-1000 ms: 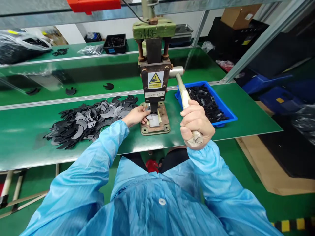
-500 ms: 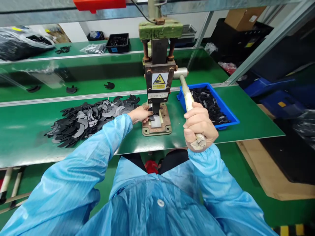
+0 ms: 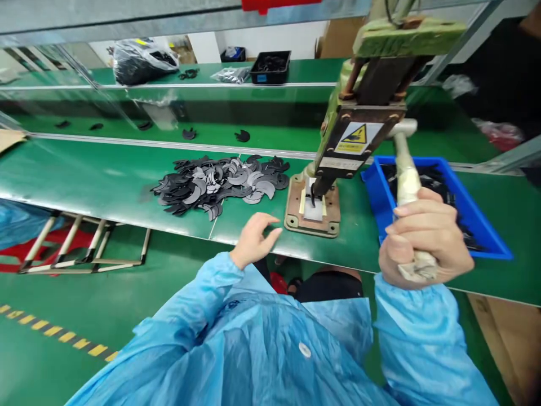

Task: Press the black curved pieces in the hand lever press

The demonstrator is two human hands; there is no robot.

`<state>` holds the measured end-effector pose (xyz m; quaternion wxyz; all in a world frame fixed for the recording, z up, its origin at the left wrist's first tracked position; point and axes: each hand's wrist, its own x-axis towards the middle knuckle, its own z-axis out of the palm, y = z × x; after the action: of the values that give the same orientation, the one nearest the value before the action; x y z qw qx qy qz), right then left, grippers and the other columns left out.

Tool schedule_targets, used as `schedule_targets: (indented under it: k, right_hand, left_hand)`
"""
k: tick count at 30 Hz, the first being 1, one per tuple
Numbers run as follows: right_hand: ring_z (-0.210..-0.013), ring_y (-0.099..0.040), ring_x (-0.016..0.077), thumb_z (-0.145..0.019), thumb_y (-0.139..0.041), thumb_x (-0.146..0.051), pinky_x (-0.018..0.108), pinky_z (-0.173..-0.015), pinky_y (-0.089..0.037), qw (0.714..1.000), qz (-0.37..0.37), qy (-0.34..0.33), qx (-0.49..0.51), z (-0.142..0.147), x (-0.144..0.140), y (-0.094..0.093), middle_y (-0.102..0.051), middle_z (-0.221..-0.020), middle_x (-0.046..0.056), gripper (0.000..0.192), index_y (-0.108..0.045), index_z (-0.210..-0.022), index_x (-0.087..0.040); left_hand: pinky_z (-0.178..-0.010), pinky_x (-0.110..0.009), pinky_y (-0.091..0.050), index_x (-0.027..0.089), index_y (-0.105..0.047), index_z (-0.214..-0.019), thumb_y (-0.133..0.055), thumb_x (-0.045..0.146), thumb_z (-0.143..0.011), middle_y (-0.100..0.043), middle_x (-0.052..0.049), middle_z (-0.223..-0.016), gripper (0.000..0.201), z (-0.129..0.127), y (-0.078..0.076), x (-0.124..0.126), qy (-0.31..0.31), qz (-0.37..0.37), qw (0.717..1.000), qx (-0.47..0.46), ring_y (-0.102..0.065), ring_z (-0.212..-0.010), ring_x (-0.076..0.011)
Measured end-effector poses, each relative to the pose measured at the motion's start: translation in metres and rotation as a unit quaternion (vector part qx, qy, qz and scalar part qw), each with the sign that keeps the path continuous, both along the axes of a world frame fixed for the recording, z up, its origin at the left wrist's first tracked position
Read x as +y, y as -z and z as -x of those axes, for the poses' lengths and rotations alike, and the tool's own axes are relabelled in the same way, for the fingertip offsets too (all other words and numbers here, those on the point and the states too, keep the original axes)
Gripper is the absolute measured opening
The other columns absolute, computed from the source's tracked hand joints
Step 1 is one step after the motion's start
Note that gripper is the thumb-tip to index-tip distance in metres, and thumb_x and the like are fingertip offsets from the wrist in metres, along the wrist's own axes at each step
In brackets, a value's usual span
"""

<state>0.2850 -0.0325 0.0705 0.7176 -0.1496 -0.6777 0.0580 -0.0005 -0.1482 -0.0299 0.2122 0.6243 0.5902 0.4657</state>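
Currently the right hand (image 3: 425, 237) is wrapped in a fist around the lower end of the press lever (image 3: 406, 172), fingers clamped tight on the taped grip, thumb over the top. Forearm in a blue sleeve (image 3: 416, 332) is raised from the near edge of the bench (image 3: 105, 180), wrist bent upward. The lever is angled up and away to the hand press (image 3: 359, 121), which is seated on its base plate (image 3: 313, 211) near the front edge of the bench.

The left hand (image 3: 253, 239) is held empty over the front edge, just left of the base plate, not touching it; fingers are loosely apart and slightly curled, palm down, index pointed toward the plate. A small flat piece (image 3: 313, 210) is seen on the base plate under the ram.

A pile of black crescent parts (image 3: 220, 183) is spread on the bench left of the press. A blue bin (image 3: 465, 214) with black parts is placed right of the press, behind the lever.
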Motion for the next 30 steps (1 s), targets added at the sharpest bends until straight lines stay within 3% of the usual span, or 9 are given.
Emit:
schedule_targets:
  k: [1,3,6,10,16,21,26,30]
  right_hand:
    - [-0.076,-0.072,0.0197,-0.086,-0.08,-0.048,0.065,-0.104,-0.059,1.0,-0.001,0.002,0.003,0.001,0.0,0.001,-0.064,-0.06,-0.005,0.044,-0.054,-0.058,-0.024]
    - [-0.075,-0.072,0.0191,-0.086,-0.079,-0.047,0.065,-0.103,-0.059,1.0,-0.003,0.007,0.011,0.002,0.001,0.001,-0.063,-0.059,-0.006,0.046,-0.052,-0.057,-0.023]
    - [-0.074,-0.072,0.0189,-0.085,-0.079,-0.047,0.065,-0.102,-0.059,1.0,-0.003,0.012,0.028,0.004,0.001,0.002,-0.063,-0.058,-0.006,0.047,-0.051,-0.056,-0.023]
    - [-0.075,-0.072,0.0202,-0.083,-0.08,-0.045,0.065,-0.102,-0.058,1.0,0.003,0.005,0.029,0.005,0.001,0.001,-0.064,-0.058,-0.005,0.044,-0.053,-0.056,-0.024]
    - [-0.077,-0.07,0.0205,-0.084,-0.08,-0.043,0.066,-0.104,-0.057,1.0,0.001,-0.009,0.014,0.003,-0.001,0.0,-0.062,-0.059,-0.004,0.041,-0.054,-0.058,-0.024]
    - [-0.081,-0.07,0.0203,-0.087,-0.078,-0.04,0.067,-0.106,-0.056,1.0,0.001,-0.012,-0.008,0.001,-0.003,-0.001,-0.063,-0.062,-0.004,0.038,-0.055,-0.062,-0.024]
    - [-0.085,-0.07,0.0188,-0.089,-0.078,-0.037,0.065,-0.11,-0.055,1.0,0.0,-0.021,-0.013,0.001,-0.007,-0.002,-0.064,-0.066,-0.005,0.036,-0.056,-0.065,-0.022]
    - [-0.088,-0.071,0.0187,-0.09,-0.077,-0.036,0.065,-0.111,-0.056,0.999,0.004,-0.023,-0.029,0.0,-0.01,-0.002,-0.065,-0.069,-0.005,0.034,-0.056,-0.066,-0.022]
  left_hand:
    - [-0.111,-0.05,-0.051,0.022,-0.073,-0.122,-0.069,0.042,-0.102,-0.074,-0.016,-0.124,0.028,0.019,0.002,-0.015,-0.055,-0.008,0.996,0.075,-0.067,-0.123,-0.0313]
    - [-0.119,-0.057,-0.043,0.021,-0.072,-0.132,-0.067,0.044,-0.102,-0.07,-0.019,-0.142,0.038,0.058,0.006,-0.039,-0.177,0.006,0.96,0.218,-0.061,-0.137,-0.0374]
    - [-0.123,-0.063,-0.034,0.017,-0.068,-0.144,-0.065,0.052,-0.102,-0.057,-0.024,-0.163,0.055,0.1,0.016,-0.055,-0.257,0.061,0.906,0.329,-0.047,-0.154,-0.0461]
    - [-0.126,-0.065,-0.024,0.017,-0.065,-0.148,-0.061,0.051,-0.105,-0.061,-0.023,-0.16,0.055,0.103,0.028,-0.06,-0.193,0.066,0.909,0.363,-0.047,-0.157,-0.0447]
    - [-0.125,-0.053,-0.03,0.021,-0.07,-0.131,-0.063,0.046,-0.106,-0.072,-0.018,-0.147,0.037,0.077,0.027,-0.06,-0.04,0.019,0.94,0.338,-0.062,-0.144,-0.0342]
    - [-0.11,-0.052,-0.04,0.015,-0.061,-0.15,-0.074,0.057,-0.098,-0.072,-0.021,-0.13,0.069,0.061,0.028,-0.063,0.002,0.002,0.934,0.356,-0.066,-0.129,-0.0368]
    - [-0.097,-0.044,-0.046,0.022,-0.07,-0.141,-0.061,0.026,-0.108,-0.073,-0.013,-0.115,0.034,0.049,0.025,-0.072,0.065,-0.025,0.921,0.384,-0.069,-0.113,-0.0289]
    - [-0.096,-0.044,-0.049,0.022,-0.073,-0.126,-0.06,0.023,-0.107,-0.075,-0.012,-0.114,0.023,0.056,0.015,-0.073,0.047,-0.033,0.914,0.402,-0.07,-0.111,-0.0294]
